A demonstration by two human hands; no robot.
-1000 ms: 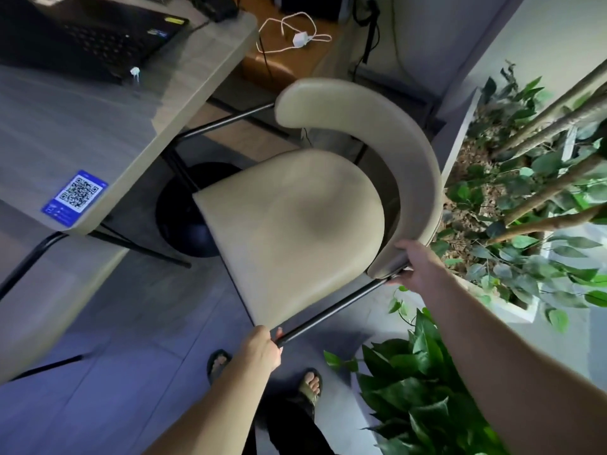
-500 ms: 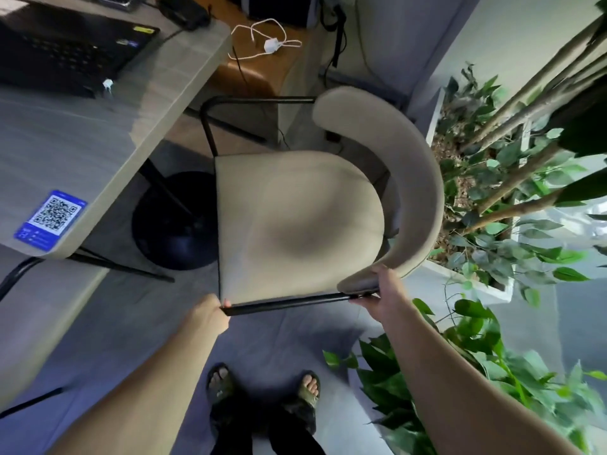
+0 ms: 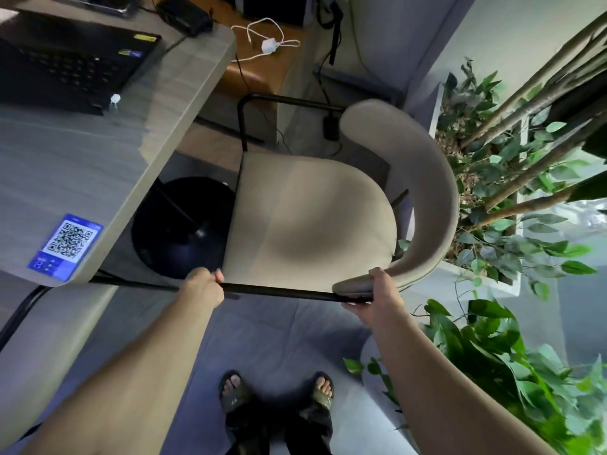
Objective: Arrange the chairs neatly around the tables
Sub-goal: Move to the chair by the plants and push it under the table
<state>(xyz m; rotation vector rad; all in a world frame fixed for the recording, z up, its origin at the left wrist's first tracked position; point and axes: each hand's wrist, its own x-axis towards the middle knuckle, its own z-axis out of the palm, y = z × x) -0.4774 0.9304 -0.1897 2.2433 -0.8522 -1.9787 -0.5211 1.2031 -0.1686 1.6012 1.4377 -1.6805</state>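
A beige padded chair (image 3: 312,221) with a curved backrest and a black metal frame stands in the middle, its seat front facing the grey wood-grain table (image 3: 82,165) on the left. My left hand (image 3: 203,289) grips the near black armrest bar at its left end. My right hand (image 3: 377,295) holds the same bar where it meets the end of the backrest. The chair's seat edge lies close to the table's round black base (image 3: 177,224). The chair's legs are hidden under the seat.
A black laptop (image 3: 65,64) and a blue QR-code sticker (image 3: 65,246) sit on the table. Leafy plants (image 3: 512,205) in a white planter crowd the right side behind the chair. A brown bench with a white cable (image 3: 266,44) lies beyond. My sandalled feet (image 3: 276,394) stand on grey floor.
The chair has turned so its seat front faces the table, and it sits straighter. Both hands stayed on the near armrest bar and shifted with it.
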